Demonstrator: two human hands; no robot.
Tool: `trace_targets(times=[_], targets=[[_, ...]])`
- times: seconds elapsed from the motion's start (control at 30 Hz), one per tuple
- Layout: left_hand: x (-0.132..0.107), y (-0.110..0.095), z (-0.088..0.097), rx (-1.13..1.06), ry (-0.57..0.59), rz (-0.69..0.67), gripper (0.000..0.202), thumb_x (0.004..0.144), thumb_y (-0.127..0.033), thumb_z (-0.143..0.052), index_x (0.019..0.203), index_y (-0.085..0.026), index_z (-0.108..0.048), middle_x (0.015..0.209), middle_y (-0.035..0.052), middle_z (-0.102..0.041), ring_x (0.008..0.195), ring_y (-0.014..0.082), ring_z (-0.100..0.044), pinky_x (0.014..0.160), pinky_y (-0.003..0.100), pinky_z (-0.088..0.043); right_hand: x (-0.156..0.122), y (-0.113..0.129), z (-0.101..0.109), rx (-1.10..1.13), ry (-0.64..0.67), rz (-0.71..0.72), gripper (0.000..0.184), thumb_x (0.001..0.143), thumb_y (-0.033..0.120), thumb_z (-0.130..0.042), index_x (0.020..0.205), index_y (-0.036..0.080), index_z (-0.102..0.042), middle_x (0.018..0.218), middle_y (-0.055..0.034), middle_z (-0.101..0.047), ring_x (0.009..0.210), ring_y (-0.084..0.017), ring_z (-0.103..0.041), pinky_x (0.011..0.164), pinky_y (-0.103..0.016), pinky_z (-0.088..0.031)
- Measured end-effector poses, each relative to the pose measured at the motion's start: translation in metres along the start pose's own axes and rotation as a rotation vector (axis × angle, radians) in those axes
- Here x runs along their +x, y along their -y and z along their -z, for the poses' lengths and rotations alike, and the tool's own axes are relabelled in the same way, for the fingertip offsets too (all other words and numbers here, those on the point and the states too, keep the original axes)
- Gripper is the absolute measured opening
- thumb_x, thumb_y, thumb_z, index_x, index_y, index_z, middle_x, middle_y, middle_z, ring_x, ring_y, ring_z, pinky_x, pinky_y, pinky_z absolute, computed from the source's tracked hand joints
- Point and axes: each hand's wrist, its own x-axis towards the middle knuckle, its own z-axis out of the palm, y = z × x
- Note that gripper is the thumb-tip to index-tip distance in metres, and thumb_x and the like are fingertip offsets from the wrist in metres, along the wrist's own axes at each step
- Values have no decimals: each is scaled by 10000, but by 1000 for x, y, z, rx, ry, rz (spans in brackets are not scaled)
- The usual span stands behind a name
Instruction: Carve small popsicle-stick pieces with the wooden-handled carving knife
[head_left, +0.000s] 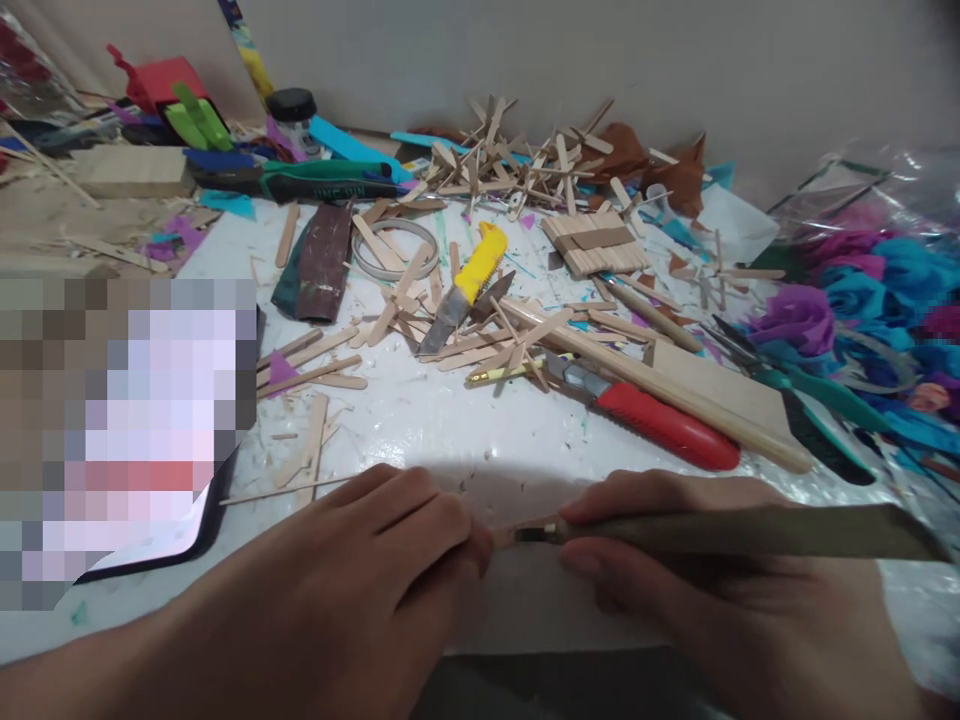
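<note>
My left hand (375, 560) is closed, back of the hand up, over the near part of the white table. From its fingertips sticks out the end of a wooden craft stick (502, 538); the rest is hidden by the fingers. My right hand (705, 580) pinches a slim tool (735, 530) with a long olive-brown handle, a brass-coloured collar and a dark tip. That tip meets or lies over the stick's end; its exact kind I cannot make out. Beyond the right hand lies a red utility knife (667, 425).
A phone (202, 520), partly blurred out, lies at left. Behind are a yellow utility knife (480, 265), a tape ring (395, 250), a wooden rod (675, 390), green-handled scissors (810, 400) and piled craft sticks (517, 165). Paper flowers (795, 315) stand at right.
</note>
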Motion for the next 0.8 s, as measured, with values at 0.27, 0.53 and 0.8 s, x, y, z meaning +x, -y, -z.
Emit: trace_targets(times=[0.27, 0.53, 0.8], targets=[[-6, -6, -3, -44, -63, -67, 281, 1229, -308, -540, 1216, -240, -812, 1139, 20, -822, 1040, 180, -760, 983, 244, -665, 4, 5, -3, 29, 12, 60, 36, 946, 386, -960, 977, 387, -942, 828, 37, -911, 603, -194, -835, 597, -226, -714], [-8, 11, -2, -32, -222, -156, 331, 1237, -155, -528, 1053, -196, -800, 1105, -43, -849, 981, 117, -757, 1047, 200, -602, 3, 0, -3, 94, -30, 186, 328, 956, 184, -819, 1121, 454, -907, 897, 106, -919, 650, -155, -851, 622, -174, -683], [-9, 12, 1, 19, -215, -120, 507, 1274, -180, -424, 954, -225, -815, 1205, -35, -849, 1157, 77, -734, 1346, 134, -336, -4, -14, -8, 12, -31, 276, 322, 1002, 195, -828, 1208, 442, -848, 934, 86, -927, 641, -191, -862, 628, -237, -707]])
